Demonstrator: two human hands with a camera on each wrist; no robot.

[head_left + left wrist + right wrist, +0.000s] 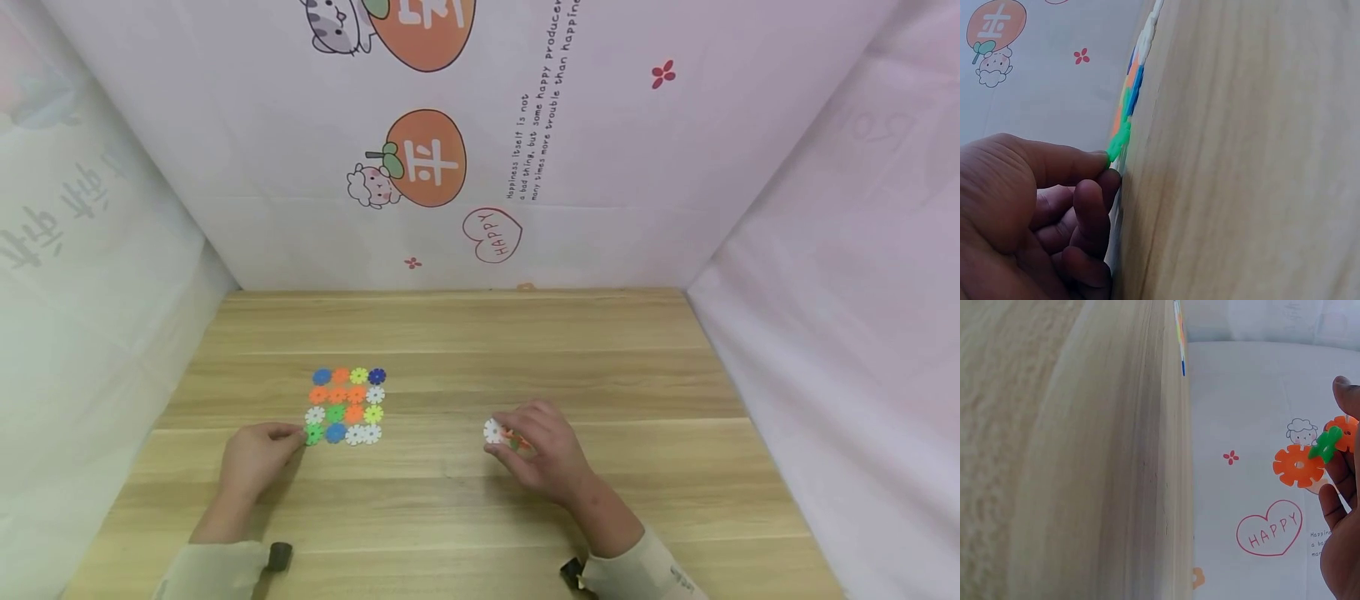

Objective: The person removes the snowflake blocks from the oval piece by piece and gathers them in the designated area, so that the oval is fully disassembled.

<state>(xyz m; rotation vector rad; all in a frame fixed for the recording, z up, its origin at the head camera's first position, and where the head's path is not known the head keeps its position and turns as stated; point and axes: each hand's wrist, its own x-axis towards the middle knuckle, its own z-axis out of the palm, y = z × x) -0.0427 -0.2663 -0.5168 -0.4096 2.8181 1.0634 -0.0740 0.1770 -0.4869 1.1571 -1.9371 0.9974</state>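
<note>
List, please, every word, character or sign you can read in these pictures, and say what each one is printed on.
"HAPPY": in the red heart on the backdrop.
"Happiness itself is not a bad thing, but some happy produce… many times more trouble than happine…": slanted small print on the backdrop, cut off at the frame's top edge.
"平": on the lower orange fruit.
Character on the upper orange fruit: cut off, unreadable.
Grey characters on the left cloth: mirrored, unreadable.

The head view looks down at the table [480, 350]; both wrist views skim its surface closely, sharing it.
</note>
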